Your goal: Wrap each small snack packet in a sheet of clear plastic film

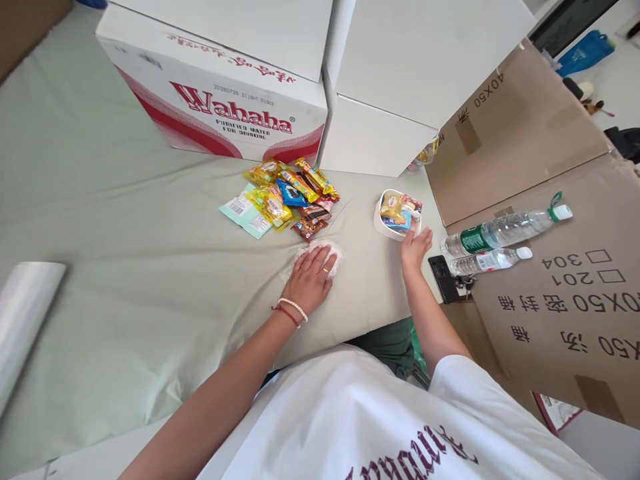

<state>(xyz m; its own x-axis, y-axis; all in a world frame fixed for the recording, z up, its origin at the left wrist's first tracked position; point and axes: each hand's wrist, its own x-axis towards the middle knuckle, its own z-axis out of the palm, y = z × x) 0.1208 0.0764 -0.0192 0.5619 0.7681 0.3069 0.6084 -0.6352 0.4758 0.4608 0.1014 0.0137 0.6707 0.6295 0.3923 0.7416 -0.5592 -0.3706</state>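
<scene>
My left hand (314, 268) lies flat on a crumpled white cloth or tissue (336, 253), its fingers stretched out over it. Just beyond it is a loose pile of wrapped snacks (293, 193), with yellow, blue and brown wrappers. A pale green packet (246, 212) lies at the pile's left side. To the right stands a small white container (381, 225) with several snack packets (393, 205) inside. My right hand (416, 249) is at the container's near right corner, fingers apart. Whether it touches the rim I cannot tell.
A Wahaha water carton (225, 110) and white boxes (373, 137) stand at the back. Two plastic bottles (515, 230) and a black phone (443, 279) lie at right by a large cardboard box (565, 293). A white roll (27, 313) lies far left.
</scene>
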